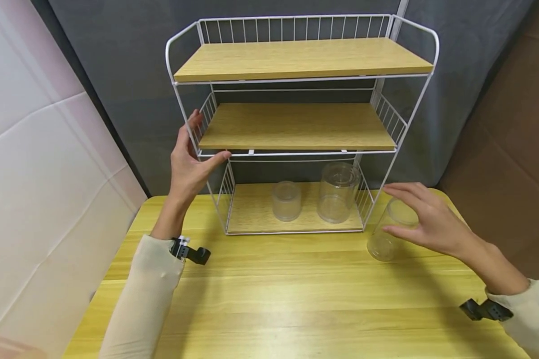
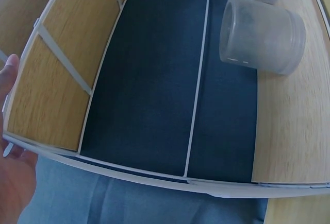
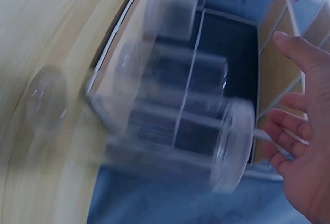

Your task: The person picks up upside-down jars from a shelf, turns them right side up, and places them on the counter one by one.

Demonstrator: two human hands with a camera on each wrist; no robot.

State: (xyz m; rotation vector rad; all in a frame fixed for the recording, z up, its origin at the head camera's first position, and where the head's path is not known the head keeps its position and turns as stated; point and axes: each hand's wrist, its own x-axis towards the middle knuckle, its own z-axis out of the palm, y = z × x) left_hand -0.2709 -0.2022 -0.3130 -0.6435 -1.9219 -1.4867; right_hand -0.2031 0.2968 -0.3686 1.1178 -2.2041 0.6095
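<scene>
My left hand (image 1: 187, 168) grips the left side of a white wire rack (image 1: 298, 124) at its middle wooden shelf. The thumb lies along the front edge while the other fingers go behind the side post. Right of the rack, a tall clear cylindrical jar (image 1: 382, 244) stands upright on the table. Above and around its top is my right hand (image 1: 431, 219), thumb and fingers spread. In the right wrist view, a gap shows between that hand (image 3: 314, 147) and the jar's rim (image 3: 237, 147), which is blurred.
On the rack's bottom shelf stand a small frosted-looking jar (image 1: 286, 202) and, to its right, a larger clear jar (image 1: 335, 197). The wooden table (image 1: 269, 299) extends in front. A grey cloth (image 1: 126, 75) hangs behind, with a brown panel (image 1: 507, 134) at the right.
</scene>
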